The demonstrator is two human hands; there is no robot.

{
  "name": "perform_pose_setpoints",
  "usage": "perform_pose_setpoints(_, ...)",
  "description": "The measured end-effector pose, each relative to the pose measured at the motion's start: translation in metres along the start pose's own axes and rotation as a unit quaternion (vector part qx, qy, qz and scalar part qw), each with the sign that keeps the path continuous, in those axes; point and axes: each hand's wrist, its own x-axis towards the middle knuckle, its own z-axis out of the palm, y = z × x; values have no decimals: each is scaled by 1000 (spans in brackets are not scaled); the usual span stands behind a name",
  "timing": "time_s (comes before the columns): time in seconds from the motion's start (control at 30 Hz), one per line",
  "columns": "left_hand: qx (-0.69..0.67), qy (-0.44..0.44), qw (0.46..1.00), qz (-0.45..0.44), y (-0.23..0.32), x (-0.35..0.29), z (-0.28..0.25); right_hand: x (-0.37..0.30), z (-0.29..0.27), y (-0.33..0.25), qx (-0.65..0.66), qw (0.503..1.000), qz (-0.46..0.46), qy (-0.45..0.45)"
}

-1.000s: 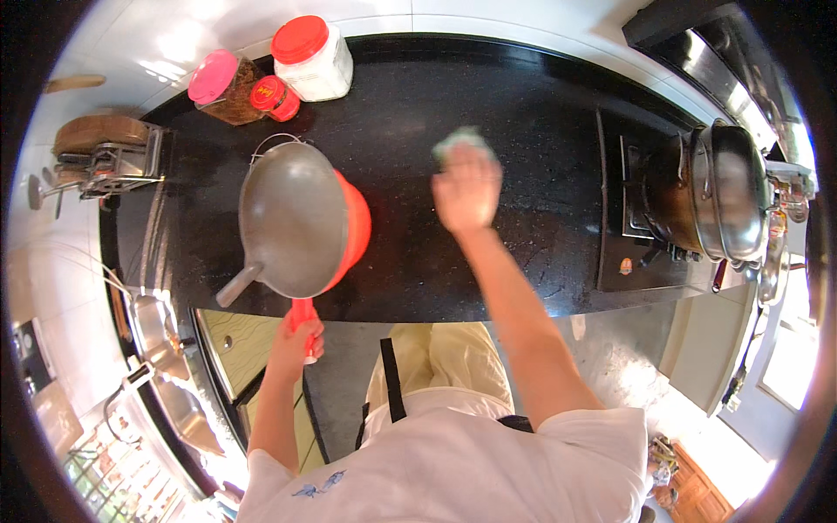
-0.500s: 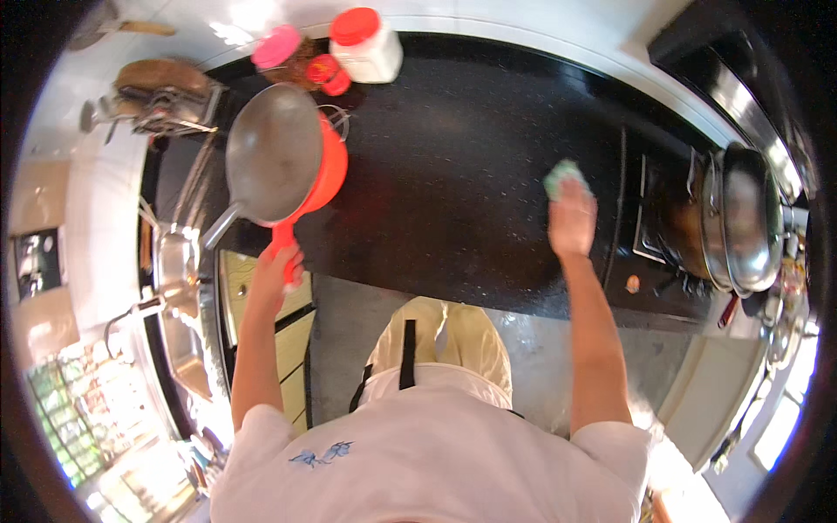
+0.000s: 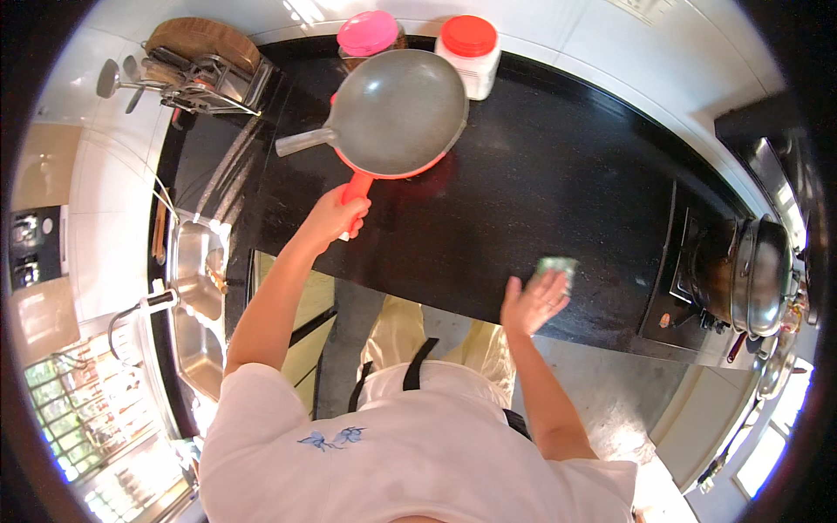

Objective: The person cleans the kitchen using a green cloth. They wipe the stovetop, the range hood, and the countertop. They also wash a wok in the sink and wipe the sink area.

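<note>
Gripping hand: left hand [image 3: 336, 215] is wrapped around the red plastic handle [image 3: 356, 193] of a red-rimmed pan, fingers curled shut on it
Handle and fingers: the handle's lower part disappears inside the fist; its upper part shows above the knuckles, running up to the pan body
Pans: red pan [image 3: 417, 164] sits on the black speckled stone countertop [image 3: 540, 183]; a wide grey metal wok [image 3: 397, 109] with a short tubular handle lies nested on top of it, covering nearly all of it so that only a red edge shows along the lower side
Wiping hand: right hand [image 3: 534, 301] lies flat near the counter's front edge, fingers spread and stretched out, pressing on a small pale green sponge [image 3: 558, 266]
Sponge and fingers: the sponge sits under and just beyond the fingertips, its far end peeking out above them; it is well apart from the pans
Jars: pink-lidded round jar [image 3: 368, 35] and red-lidded white plastic jar [image 3: 469, 48] stand at the back wall, just behind the wok's rim
Left side: steel double sink [image 3: 196, 288] with a curved tap, and a wire rack [image 3: 205, 74] holding ladles beneath a round wooden board
Right side: gas hob with a lidded steel pot [image 3: 758, 275] on it
Person: white shirt, dark apron strap, standing against the counter's front edge
</note>
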Motion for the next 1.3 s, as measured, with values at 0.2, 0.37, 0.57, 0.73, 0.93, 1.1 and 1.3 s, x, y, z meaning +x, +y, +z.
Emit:
perform_pose_setpoints(0.2, 46, -75, 996, 18, 1, 28, -27, 6, 15, -217, 87, 981, -159, -71)
perform_pose_setpoints(0.37, 15, -136, 989, 57, -5, 51, -26, 2, 39, -309, 137, 926, -334, -107)
perform_pose_setpoints(0.57, 29, -112, 991, 67, -8, 46, -32, 56, 38, -247, 621, 745, 73, -233)
perform_pose_setpoints(0.73, 76, -90, 987, 110, -13, 55, -30, 147, 7, -227, 847, 424, 234, -221)
perform_pose_setpoints(0.93, 93, -142, 983, 63, 3, 48, -2, 170, -13, -201, 903, 273, 150, -295)
perform_pose_setpoints(1.1, 131, -182, 972, 63, 11, 52, 65, 170, -21, -129, 917, 281, 123, -255)
perform_pose_setpoints(1.3, 185, -216, 950, 129, 31, 59, 123, 186, -36, -60, 893, 391, 103, -198)
